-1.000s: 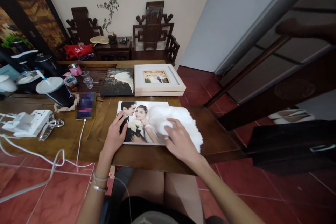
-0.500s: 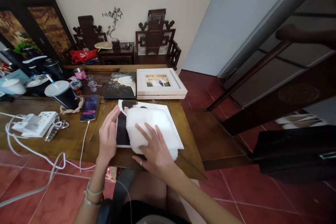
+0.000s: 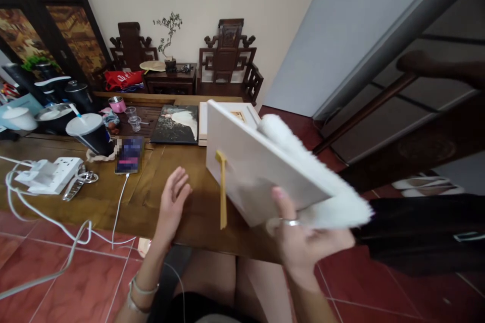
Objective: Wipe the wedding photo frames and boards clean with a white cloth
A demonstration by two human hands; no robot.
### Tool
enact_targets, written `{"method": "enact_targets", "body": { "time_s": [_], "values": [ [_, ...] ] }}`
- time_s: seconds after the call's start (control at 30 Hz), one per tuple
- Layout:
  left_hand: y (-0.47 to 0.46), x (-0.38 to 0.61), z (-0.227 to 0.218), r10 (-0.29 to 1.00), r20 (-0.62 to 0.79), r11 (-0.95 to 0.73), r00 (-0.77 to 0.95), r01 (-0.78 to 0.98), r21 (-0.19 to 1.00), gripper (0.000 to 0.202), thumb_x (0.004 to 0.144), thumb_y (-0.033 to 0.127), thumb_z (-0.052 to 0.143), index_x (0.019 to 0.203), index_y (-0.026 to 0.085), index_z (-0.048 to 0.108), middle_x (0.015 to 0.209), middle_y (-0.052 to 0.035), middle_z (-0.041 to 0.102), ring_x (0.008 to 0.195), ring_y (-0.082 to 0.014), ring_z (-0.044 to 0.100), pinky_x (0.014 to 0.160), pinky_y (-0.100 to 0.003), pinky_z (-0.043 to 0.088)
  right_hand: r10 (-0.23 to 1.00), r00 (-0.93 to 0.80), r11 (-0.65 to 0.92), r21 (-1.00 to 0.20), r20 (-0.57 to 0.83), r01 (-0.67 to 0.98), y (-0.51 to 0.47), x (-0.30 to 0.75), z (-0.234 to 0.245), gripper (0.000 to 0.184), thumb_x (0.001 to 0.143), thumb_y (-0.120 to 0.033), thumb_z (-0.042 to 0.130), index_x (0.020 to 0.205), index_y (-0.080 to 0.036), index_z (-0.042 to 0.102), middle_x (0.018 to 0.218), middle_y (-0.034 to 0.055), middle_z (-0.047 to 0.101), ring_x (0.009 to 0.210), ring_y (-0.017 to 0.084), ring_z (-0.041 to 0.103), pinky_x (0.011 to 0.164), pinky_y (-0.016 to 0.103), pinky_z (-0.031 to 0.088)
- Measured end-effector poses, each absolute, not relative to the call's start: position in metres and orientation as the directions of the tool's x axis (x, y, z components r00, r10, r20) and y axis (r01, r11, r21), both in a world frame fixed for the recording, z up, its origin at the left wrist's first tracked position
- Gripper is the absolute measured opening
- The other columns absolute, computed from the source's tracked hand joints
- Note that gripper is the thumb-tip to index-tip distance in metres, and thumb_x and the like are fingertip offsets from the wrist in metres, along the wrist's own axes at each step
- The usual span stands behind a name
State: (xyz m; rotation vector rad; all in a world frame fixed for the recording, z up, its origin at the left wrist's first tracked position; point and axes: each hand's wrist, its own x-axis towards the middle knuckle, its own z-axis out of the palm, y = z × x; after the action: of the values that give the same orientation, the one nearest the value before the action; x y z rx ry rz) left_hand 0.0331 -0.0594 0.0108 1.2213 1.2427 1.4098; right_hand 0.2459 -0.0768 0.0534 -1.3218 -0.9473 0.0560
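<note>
My right hand (image 3: 303, 237) grips a picture frame (image 3: 250, 176) together with a fluffy white cloth (image 3: 322, 176). The thumb presses on the frame's plain pale back, while the cloth lies against its far face. Tilted up on its lower edge side, the frame shows a gold-coloured stand (image 3: 223, 189) sticking out from the back; its photo side is turned away from me. Whether the frame's lower corner touches the table is unclear. My left hand (image 3: 175, 199) hovers over the table edge, fingers slightly curled and apart, holding nothing.
On the wooden table (image 3: 151, 181) lie a dark photo panel (image 3: 176, 123), a boxed framed photo (image 3: 202, 123), a charging phone (image 3: 129, 155), a lidded cup (image 3: 89, 131) and a white power strip (image 3: 62, 174). A wooden railing (image 3: 366, 111) rises at right.
The picture frame has been lifted from lying flat and turned so its back faces me. My right hand now holds it with the cloth; my left hand has come off its edge.
</note>
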Motion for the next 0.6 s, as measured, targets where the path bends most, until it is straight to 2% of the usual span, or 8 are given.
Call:
{"method": "enact_targets", "body": {
  "time_s": [0.03,0.13,0.2,0.23,0.33,0.4,0.47,0.6],
  "values": [
    [-0.061,0.038,0.003,0.986,0.066,-0.081,-0.156,-0.091,0.993,0.059,0.087,0.04,0.057,0.14,0.025,0.034,0.147,-0.0131,0.041,0.132,-0.028,0.045,0.096,-0.041,0.051,0.47,0.733,0.365,-0.864,0.492,0.346,-0.072,0.243,0.063,0.024,0.072,-0.029,0.076,0.089,-0.015,0.067,0.085,0.0077,0.069,0.097,0.033,0.066,0.089,0.052,0.054],
    [-0.067,0.057,-0.002,0.982,-0.13,0.083,-0.139,-0.305,0.949,0.066,0.079,0.038,0.068,0.137,0.022,0.04,0.139,-0.0141,0.051,0.125,-0.0277,0.052,0.097,-0.041,0.049,0.503,0.821,0.5,-0.866,0.27,-0.022,-0.063,0.233,0.087,0.034,0.073,-0.026,0.075,0.104,-0.014,0.065,0.1,0.0057,0.068,0.102,0.024,0.064,0.094,0.044,0.052],
    [-0.072,0.07,0.006,0.974,-0.224,0.187,-0.042,-0.414,0.891,0.059,0.078,0.044,0.069,0.127,0.018,0.051,0.128,-0.0146,0.06,0.116,-0.0274,0.059,0.093,-0.038,0.05,0.579,0.802,0.476,-0.859,0.143,-0.19,-0.064,0.228,0.089,0.036,0.071,-0.025,0.076,0.103,-0.014,0.066,0.101,0.0053,0.069,0.103,0.022,0.063,0.096,0.041,0.051],
    [-0.073,0.075,0.011,0.969,-0.242,0.192,-0.056,-0.446,0.874,0.056,0.077,0.048,0.069,0.121,0.017,0.055,0.121,-0.0143,0.064,0.111,-0.0264,0.061,0.091,-0.035,0.05,0.618,0.781,0.444,-0.859,0.087,-0.255,-0.066,0.228,0.086,0.037,0.07,-0.026,0.077,0.103,-0.014,0.066,0.101,0.0052,0.069,0.103,0.021,0.063,0.096,0.04,0.051],
    [-0.073,0.082,0.022,0.915,-0.26,0.126,-0.309,-0.393,0.911,0.053,0.072,0.061,0.065,0.102,0.017,0.06,0.106,-0.0103,0.07,0.097,-0.0235,0.065,0.08,-0.029,0.051,0.724,0.687,0.303,-0.865,-0.063,-0.399,-0.072,0.235,0.063,0.045,0.068,-0.03,0.079,0.108,-0.014,0.066,0.104,0.0059,0.069,0.102,0.022,0.064,0.095,0.041,0.052],
    [-0.069,0.076,0.026,0.876,-0.236,0.131,-0.421,-0.264,0.955,0.053,0.071,0.065,0.062,0.093,0.017,0.06,0.096,-0.0083,0.071,0.09,-0.0231,0.065,0.073,-0.029,0.049,0.75,0.642,0.198,-0.872,-0.159,-0.448,-0.075,0.247,0.042,0.051,0.068,-0.033,0.079,0.113,-0.014,0.064,0.107,0.0078,0.069,0.102,0.023,0.064,0.095,0.042,0.052],
    [-0.063,0.063,0.029,0.872,-0.197,0.15,-0.449,-0.137,0.979,0.055,0.068,0.068,0.061,0.086,0.016,0.061,0.085,-0.0066,0.07,0.085,-0.0228,0.064,0.071,-0.028,0.047,0.717,0.672,0.159,-0.893,-0.188,-0.42,-0.076,0.264,0.024,0.058,0.07,-0.036,0.077,0.12,-0.013,0.059,0.113,0.0103,0.067,0.107,0.026,0.062,0.095,0.045,0.052],
    [-0.048,0.03,0.032,0.901,-0.128,0.141,-0.414,-0.001,0.99,0.058,0.064,0.071,0.061,0.081,0.015,0.061,0.076,-0.0052,0.068,0.081,-0.023,0.062,0.07,-0.028,0.046,0.588,0.807,0.266,-0.957,0.064,-0.119,-0.079,0.304,0.005,0.077,0.071,-0.032,0.077,0.137,-0.016,0.041,0.133,0.0119,0.055,0.126,0.031,0.049,0.1,0.052,0.048]
  ]
}}
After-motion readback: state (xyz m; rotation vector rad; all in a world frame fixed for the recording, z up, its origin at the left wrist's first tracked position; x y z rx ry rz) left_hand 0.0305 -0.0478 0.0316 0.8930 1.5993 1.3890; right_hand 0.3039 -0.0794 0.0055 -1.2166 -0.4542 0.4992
